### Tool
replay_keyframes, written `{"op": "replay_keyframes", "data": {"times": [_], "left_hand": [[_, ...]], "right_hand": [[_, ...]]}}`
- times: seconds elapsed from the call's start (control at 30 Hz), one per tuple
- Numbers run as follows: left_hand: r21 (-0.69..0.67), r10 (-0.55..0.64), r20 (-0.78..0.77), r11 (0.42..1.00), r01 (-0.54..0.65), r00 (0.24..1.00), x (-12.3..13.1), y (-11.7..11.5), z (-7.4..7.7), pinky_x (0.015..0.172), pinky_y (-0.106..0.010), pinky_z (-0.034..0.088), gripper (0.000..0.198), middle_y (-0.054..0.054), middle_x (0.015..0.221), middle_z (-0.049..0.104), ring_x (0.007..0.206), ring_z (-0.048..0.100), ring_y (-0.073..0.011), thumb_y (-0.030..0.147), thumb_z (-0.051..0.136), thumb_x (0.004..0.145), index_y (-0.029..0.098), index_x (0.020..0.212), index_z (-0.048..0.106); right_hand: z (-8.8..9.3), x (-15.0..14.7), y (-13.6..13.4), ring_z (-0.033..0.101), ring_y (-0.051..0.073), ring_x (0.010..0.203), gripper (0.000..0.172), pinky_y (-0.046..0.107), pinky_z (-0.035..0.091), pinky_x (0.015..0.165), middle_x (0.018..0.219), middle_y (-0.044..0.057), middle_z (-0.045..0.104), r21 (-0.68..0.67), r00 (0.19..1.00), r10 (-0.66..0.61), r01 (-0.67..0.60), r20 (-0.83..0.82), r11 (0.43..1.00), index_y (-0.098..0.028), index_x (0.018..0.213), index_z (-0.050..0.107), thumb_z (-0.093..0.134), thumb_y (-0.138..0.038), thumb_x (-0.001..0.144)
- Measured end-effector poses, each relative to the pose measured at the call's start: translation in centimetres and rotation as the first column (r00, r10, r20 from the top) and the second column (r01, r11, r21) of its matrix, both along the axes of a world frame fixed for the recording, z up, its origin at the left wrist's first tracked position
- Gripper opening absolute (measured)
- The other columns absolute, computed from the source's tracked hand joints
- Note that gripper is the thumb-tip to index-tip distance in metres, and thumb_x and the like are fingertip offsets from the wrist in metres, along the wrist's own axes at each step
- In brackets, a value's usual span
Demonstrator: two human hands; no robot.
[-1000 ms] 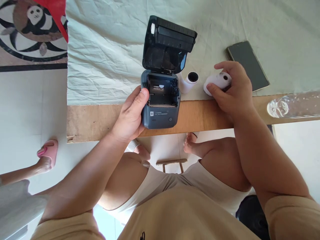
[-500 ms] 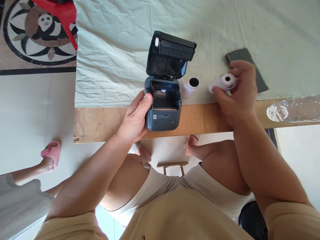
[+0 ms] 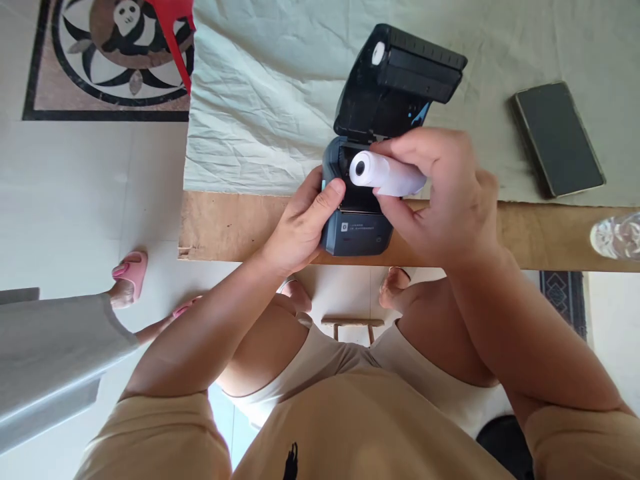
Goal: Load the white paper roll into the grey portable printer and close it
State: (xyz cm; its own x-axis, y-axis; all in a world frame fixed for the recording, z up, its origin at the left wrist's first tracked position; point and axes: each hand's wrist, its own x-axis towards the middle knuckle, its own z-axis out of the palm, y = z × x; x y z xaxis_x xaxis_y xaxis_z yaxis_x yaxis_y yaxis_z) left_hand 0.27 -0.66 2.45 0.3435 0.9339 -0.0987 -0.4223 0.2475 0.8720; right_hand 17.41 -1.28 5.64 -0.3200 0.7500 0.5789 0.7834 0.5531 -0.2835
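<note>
- paper roll (image 3: 385, 175): white, lying sideways, core end facing 9 o'clock; held in the air right over the open bay of the printer (image 3: 357, 233), not seated in it.
- right hand (image 3: 445, 200): grip pinches the roll, fingers over the top and thumb under; end left bare, so the core shows. Wrist comes in from 4 o'clock, forearm angled down across the desk edge.
- printer: dark, small, sits at the near edge of the desk (image 3: 225, 223), front overhanging a bit; probably why it is being steadied.
- lid (image 3: 400, 80): tipped back at 12 o'clock, so the bay is clear from above.
- left hand (image 3: 300, 230): grip closed round the printer's 9 o'clock side, thumb pressed on the top rim. Arm comes from 7 o'clock, elbow bent.
- cloth (image 3: 260, 100): pale, creased, covers the desk's far part; printer back rests on it.
- phone (image 3: 557, 137): at 2 o'clock of the printer, flat, screen dark, well apart.
- bottle (image 3: 617, 235): clear, at 3 o'clock, cut by the frame edge.
- pink slipper (image 3: 127, 277): another person's foot on the floor, 9 o'clock, well apart.
</note>
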Motion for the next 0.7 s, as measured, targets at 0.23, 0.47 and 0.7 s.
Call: {"op": "replay_keyframes", "data": {"times": [0.23,0.47,0.7], "left_hand": [[-0.007,-0.008,0.005,1.000,0.008,1.000,-0.2,-0.2,-0.1,0.081,-0.030,0.055,0.032,-0.003,0.093,0.065,0.101,0.067,-0.0213,0.053,0.063,0.093,0.021,0.100,0.061],[0.017,-0.021,0.062,1.000,0.020,0.998,-0.8,-0.1,-0.5,0.090,-0.033,0.056,0.077,-0.001,0.116,0.068,0.110,0.068,-0.0221,0.040,0.086,0.071,0.034,0.137,0.046],[0.011,0.009,-0.011,1.000,-0.009,1.000,-0.5,-0.1,-0.8,0.079,-0.031,0.055,0.106,-0.001,0.103,0.067,0.100,0.070,-0.0246,0.024,0.089,0.062,0.033,0.152,0.033]], "right_hand": [[-0.3,0.0,0.4,0.074,0.017,0.105,0.015,0.037,0.055,0.085,0.110,-0.005,0.077,0.085,1.000,0.024,-0.025,0.007,0.996,-0.026,0.080,0.057,0.056,-0.013,0.087],[-1.0,0.4,-1.0,0.070,0.019,0.085,0.013,0.038,0.049,0.072,0.090,-0.004,0.075,0.160,0.988,0.157,-0.155,-0.001,0.975,-0.030,0.094,0.066,0.070,-0.026,0.082],[-0.8,2.0,-0.5,0.063,0.024,0.103,0.025,0.040,0.051,0.080,0.102,0.005,0.066,0.168,0.954,-0.011,0.064,-0.299,0.984,-0.030,0.110,0.063,0.060,-0.030,0.086]]}}
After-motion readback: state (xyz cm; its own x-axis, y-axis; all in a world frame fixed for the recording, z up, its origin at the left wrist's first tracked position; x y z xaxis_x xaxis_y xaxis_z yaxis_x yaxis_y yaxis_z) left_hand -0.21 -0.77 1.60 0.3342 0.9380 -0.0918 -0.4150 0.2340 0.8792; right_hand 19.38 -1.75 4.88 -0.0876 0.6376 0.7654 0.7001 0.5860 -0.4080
